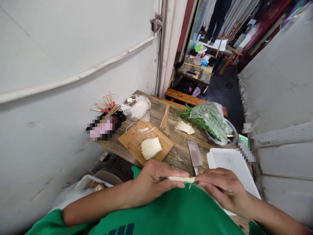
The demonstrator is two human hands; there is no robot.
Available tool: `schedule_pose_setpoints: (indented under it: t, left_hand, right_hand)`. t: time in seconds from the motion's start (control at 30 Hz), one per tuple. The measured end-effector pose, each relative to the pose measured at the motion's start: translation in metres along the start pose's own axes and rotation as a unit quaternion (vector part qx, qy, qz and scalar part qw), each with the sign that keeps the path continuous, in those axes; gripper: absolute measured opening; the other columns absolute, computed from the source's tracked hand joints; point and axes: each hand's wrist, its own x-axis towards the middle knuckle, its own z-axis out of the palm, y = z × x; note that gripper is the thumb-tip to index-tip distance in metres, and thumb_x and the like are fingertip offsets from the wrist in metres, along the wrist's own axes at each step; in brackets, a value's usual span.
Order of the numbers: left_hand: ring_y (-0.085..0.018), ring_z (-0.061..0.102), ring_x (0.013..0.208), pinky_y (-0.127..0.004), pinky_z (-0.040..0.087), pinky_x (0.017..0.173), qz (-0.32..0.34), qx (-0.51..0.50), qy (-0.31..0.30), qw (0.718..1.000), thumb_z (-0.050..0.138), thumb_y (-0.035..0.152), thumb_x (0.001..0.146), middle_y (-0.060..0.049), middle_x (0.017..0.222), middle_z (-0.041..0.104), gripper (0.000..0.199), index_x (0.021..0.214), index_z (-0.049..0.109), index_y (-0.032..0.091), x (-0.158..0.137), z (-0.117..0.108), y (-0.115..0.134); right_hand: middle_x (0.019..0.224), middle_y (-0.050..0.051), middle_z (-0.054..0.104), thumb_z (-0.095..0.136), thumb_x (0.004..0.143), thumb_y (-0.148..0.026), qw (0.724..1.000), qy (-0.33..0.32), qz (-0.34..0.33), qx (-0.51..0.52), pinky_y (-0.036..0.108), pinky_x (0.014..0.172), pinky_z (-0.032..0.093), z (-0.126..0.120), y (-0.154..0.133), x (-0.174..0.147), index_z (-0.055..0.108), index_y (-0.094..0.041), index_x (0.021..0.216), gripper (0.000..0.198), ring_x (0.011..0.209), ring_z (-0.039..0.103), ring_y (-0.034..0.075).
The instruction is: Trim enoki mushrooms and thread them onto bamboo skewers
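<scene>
Enoki piece (181,179) held up on the wearer's side of the cleaver (195,154), long axis running sideways.
Left hand (158,176), nearer side and left of the cleaver, grasps the piece between thumb and fingers; the piece extends rightward from that grip; right hand (222,186), nearer side and right of the cleaver, pinches its right end, both hands in contact, neither nearer; whether a skewer is also gripped cannot be told. Surface, wooden table (156,107): left of the cleaver, chopping board (132,140) bearing an enoki bunch (151,148); beyond and left, loose skewers (165,117); beyond, enoki fan (185,127); beyond and right, bagged greens (210,120); right, white tray (227,163). Room: left wall (73,39) left of the cleaver, bench (183,97) beyond, right wall (281,81) right.
</scene>
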Motion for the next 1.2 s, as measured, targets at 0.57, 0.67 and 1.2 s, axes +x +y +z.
schedule_pose_setpoints:
  t: [0.57,0.67,1.2]
  left_hand:
    - [-0.013,0.067,0.071,-0.016,0.048,0.064,-0.063,0.055,0.074,0.994,0.059,0.02,0.078,-0.004,0.087,0.073,0.021,0.095,0.071,0.017,-0.007,-0.003,0.005]
    - [-0.013,0.066,0.07,-0.016,0.047,0.063,-0.07,0.035,0.069,0.995,0.058,0.02,0.078,-0.004,0.084,0.074,0.02,0.093,0.072,0.016,-0.007,-0.001,0.006]
    - [-0.012,0.064,0.07,-0.015,0.046,0.063,-0.11,-0.083,0.047,0.989,0.06,0.022,0.078,-0.003,0.083,0.074,0.019,0.092,0.072,0.019,-0.006,0.009,0.001]
  right_hand:
    - [0.079,0.002,0.066,0.049,0.084,-0.006,0.997,0.029,0.066,0.011,0.02,0.056,0.043,0.006,-0.005,-0.003,0.057,-0.024,0.105,0.029,0.064,0.059,0.011]
    - [0.076,0.0,0.064,0.049,0.084,-0.006,0.996,0.028,0.078,0.025,0.019,0.056,0.042,0.006,-0.009,-0.003,0.057,-0.026,0.109,0.033,0.063,0.057,0.01]
    - [0.081,-0.002,0.065,0.049,0.084,-0.006,0.995,0.058,0.082,0.013,0.017,0.059,0.044,0.005,-0.018,-0.008,0.055,-0.029,0.111,0.036,0.066,0.059,0.008]
